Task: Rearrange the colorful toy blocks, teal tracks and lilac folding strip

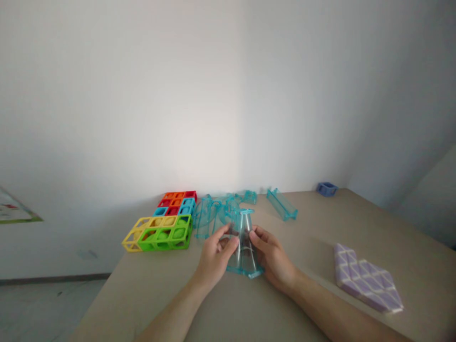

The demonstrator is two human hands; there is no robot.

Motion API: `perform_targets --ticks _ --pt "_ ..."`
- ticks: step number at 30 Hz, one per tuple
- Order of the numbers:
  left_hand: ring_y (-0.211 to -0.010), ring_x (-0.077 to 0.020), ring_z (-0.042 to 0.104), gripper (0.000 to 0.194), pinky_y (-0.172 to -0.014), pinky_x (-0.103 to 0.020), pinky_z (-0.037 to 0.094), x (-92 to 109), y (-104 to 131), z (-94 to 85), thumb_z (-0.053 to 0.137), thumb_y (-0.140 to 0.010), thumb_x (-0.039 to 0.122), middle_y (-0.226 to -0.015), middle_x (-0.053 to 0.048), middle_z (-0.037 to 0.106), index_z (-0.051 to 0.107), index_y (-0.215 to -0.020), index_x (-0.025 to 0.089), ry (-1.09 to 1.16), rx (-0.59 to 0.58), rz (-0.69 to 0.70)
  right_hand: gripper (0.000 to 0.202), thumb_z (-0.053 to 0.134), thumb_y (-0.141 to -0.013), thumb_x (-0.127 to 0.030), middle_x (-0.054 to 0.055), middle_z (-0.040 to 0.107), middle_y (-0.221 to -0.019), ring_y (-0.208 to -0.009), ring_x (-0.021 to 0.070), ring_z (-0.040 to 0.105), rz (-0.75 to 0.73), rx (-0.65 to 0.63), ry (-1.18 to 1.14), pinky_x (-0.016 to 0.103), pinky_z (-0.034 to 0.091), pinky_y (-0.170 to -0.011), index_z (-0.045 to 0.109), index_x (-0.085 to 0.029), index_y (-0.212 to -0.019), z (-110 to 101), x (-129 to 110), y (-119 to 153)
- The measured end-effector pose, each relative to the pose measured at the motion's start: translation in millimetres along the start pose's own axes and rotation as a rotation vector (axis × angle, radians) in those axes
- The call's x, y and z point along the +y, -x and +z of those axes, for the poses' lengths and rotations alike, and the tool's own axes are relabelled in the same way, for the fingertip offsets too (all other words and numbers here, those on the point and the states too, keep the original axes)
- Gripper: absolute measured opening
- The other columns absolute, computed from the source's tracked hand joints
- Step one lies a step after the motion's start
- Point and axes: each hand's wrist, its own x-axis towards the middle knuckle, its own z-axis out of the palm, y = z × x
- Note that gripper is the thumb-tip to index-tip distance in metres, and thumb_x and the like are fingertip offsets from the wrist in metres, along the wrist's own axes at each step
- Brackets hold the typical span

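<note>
Between my hands is a clear plastic track piece (245,251) with teal edges, standing lengthwise over the near middle of the table. My left hand (218,254) grips its left side, thumb in front. On its right side my right hand (270,254) pinches it, thumb forward and the other fingers partly hidden behind. Just beyond my left hand lie several more clear teal track pieces (205,218), overlapping one another. A separate clear teal track piece (282,204) rests farther back to the right.
Colourful open-frame cubes with balls inside (164,232) are grouped at the left of the table (313,223). A purple block with white lines (368,280) lies at the right. A blue open-frame piece (327,189) sits near the wall (221,95).
</note>
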Motion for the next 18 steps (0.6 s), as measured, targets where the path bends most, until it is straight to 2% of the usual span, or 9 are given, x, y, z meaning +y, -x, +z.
perform_targets --ticks 3,5,7,9,13,18 --pt "-0.074 -0.0155 0.062 0.060 -0.067 -0.028 0.051 -2 3 0.1 0.062 -0.082 0.038 -0.103 -0.010 0.067 0.047 -0.134 0.012 -0.078 -0.074 0.029 0.021 0.066 -0.084 -0.036 0.006 0.071 -0.086 -0.074 0.0180 0.067 -0.010 0.037 -0.044 0.028 0.052 -0.064 0.062 -0.018 -0.094 -4 -1 -4" --pt "-0.086 -0.0176 0.062 0.063 -0.074 -0.029 0.051 -3 6 0.4 0.064 -0.081 0.035 -0.112 -0.011 0.063 0.043 -0.138 0.017 -0.175 -0.112 0.139 0.019 0.065 -0.085 -0.035 0.005 0.071 -0.086 -0.076 0.0187 0.068 -0.027 0.076 -0.070 0.028 0.053 -0.066 0.061 -0.019 -0.093 -8 -3 -7" --pt "-0.101 -0.0200 0.059 0.059 -0.079 -0.030 0.051 -3 9 0.6 0.065 -0.081 0.032 -0.120 -0.010 0.058 0.046 -0.136 0.023 -0.259 -0.138 0.255 0.018 0.066 -0.084 -0.034 0.005 0.071 -0.086 -0.078 0.0195 0.068 -0.044 0.110 -0.089 0.029 0.053 -0.067 0.061 -0.019 -0.091 -11 -4 -10" --pt "-0.106 -0.0206 0.056 0.047 -0.075 -0.027 0.052 -1 10 0.5 0.065 -0.081 0.032 -0.121 -0.010 0.055 0.053 -0.126 0.025 -0.294 -0.168 0.312 0.018 0.067 -0.083 -0.035 0.005 0.072 -0.085 -0.080 0.0203 0.068 -0.050 0.127 -0.103 0.030 0.053 -0.069 0.062 -0.018 -0.088 -12 -5 -11" --pt "-0.095 -0.0176 0.059 0.024 -0.069 -0.023 0.052 0 9 -1.4 0.067 -0.080 0.035 -0.113 -0.009 0.053 0.061 -0.098 0.020 -0.353 -0.191 0.363 0.021 0.065 -0.083 -0.037 0.006 0.073 -0.087 -0.084 0.0221 0.069 -0.029 0.123 -0.110 0.032 0.053 -0.073 0.062 -0.019 -0.092 -10 -8 -10" --pt "-0.073 -0.0107 0.059 0.019 -0.067 -0.022 0.050 -3 5 -2.4 0.065 -0.081 0.036 -0.103 -0.007 0.056 0.061 -0.082 0.018 -0.383 -0.116 0.366 0.021 0.064 -0.083 -0.039 0.008 0.072 -0.095 -0.088 0.0241 0.068 -0.064 0.124 -0.091 0.036 0.053 -0.074 0.061 -0.019 -0.089 -10 -9 -13"
